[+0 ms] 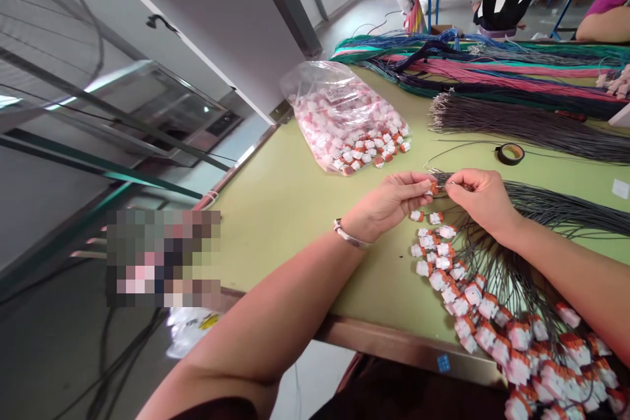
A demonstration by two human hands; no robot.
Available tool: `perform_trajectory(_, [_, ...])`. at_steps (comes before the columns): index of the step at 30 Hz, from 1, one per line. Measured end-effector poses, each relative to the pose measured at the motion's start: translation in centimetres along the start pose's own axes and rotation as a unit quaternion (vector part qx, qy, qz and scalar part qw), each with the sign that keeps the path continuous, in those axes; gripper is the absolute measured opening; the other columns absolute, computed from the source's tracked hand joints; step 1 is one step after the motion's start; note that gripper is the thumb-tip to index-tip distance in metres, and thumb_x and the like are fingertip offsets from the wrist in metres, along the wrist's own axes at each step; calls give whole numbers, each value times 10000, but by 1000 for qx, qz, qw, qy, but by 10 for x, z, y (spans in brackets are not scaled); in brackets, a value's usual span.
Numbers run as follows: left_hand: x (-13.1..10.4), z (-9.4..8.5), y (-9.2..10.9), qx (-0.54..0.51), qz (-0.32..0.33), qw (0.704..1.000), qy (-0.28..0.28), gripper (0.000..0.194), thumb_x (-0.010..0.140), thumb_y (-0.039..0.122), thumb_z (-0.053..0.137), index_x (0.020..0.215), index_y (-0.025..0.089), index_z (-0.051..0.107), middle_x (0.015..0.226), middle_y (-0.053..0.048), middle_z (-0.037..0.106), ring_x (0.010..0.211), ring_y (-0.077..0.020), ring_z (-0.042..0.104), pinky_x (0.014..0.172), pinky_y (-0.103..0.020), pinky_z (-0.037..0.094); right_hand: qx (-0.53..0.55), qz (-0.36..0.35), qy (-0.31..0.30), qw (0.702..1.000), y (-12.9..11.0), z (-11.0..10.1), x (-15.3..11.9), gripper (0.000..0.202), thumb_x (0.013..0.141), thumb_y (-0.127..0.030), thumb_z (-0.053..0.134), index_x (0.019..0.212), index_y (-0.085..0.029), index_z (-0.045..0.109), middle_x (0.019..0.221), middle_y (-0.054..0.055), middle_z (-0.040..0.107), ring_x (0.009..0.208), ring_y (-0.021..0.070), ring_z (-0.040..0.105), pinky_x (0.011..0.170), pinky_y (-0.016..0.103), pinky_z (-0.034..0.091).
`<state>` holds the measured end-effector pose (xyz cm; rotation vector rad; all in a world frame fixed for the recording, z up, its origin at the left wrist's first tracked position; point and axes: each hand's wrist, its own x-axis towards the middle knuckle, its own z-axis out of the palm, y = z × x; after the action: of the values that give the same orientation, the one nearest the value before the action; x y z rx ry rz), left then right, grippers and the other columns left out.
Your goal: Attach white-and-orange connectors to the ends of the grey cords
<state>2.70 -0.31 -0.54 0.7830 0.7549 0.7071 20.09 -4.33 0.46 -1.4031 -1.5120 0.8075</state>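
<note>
Over the green table (275,210), my left hand (394,200) pinches a small white and orange connector (432,188). Facing it, my right hand (480,200) is closed on a thin dark wire, whose tip points at the connector; whether they touch I cannot tell. Below both hands spreads a pile of wired connectors (522,335), running to the table's front edge. A bundle of dark wires (556,203) extends rightward from behind my right hand. Loose connectors (369,147) spill from the mouth of a clear plastic bag (335,105) beyond my left hand.
A black tape roll (510,154) lies beyond my right hand. Farther back are a grey wire bundle (522,125) and long coloured wires (492,72). A person's arm (605,23) shows at the top right. A metal frame (172,111) stands left of the table.
</note>
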Motion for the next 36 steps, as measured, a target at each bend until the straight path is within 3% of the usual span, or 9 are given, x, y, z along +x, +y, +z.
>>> perform_trajectory(9, [0, -1, 0, 12, 3, 1000, 3, 61, 764, 108, 723, 818, 85, 706, 725, -28, 683, 609, -49, 618, 622, -155, 513, 9, 8, 6, 1000, -2, -2, -1, 171, 697, -272, 552, 570, -171, 606, 499, -24, 482, 499, 90, 369, 475, 242, 280])
perform_trajectory(13, [-1, -1, -1, 39, 0, 999, -8, 151, 713, 174, 778, 823, 99, 707, 687, -21, 676, 576, -63, 613, 520, -149, 480, -15, 14, 7, 1000, 0, -1, -1, 167, 692, -267, 540, 578, -167, 609, 490, -25, 480, 492, 93, 374, 477, 246, 277])
perform_trajectory(18, [-4, 5, -1, 104, 29, 994, 21, 245, 648, 250, 827, 809, 114, 703, 625, -12, 664, 529, -82, 596, 463, -174, 470, -48, -6, 2, 999, 5, 1, -1, 143, 675, -234, 515, 579, -167, 599, 489, -29, 481, 494, 93, 385, 493, 243, 284])
perform_trajectory(22, [-5, 7, 3, 182, 76, 979, 40, 216, 681, 261, 802, 807, 108, 716, 588, -15, 654, 512, -79, 580, 487, -185, 481, -60, -24, -37, 997, 9, 2, -1, 150, 684, -222, 506, 567, -167, 582, 492, -35, 463, 498, 88, 373, 495, 237, 282])
perform_trajectory(26, [-5, 3, 6, 251, 76, 964, 39, 190, 689, 248, 790, 807, 110, 732, 556, -19, 641, 486, -90, 569, 466, -197, 468, -89, -57, -50, 993, 11, 2, -2, 150, 688, -207, 507, 561, -169, 576, 482, -39, 443, 494, 85, 363, 491, 234, 266])
perform_trajectory(32, [0, 2, 1, 208, 43, 977, -1, 248, 682, 316, 806, 772, 101, 720, 541, -24, 642, 463, -84, 567, 449, -192, 457, -44, -25, -81, 995, 11, 2, -1, 166, 703, -235, 515, 550, -180, 549, 449, -59, 375, 448, 70, 281, 446, 230, 220])
perform_trajectory(36, [2, 4, -2, 185, 31, 982, 7, 261, 683, 321, 812, 775, 99, 712, 537, -16, 640, 464, -72, 567, 449, -175, 454, -39, 5, -84, 996, 9, 2, 0, 171, 705, -280, 538, 566, -181, 539, 453, -61, 382, 446, 69, 282, 435, 231, 207])
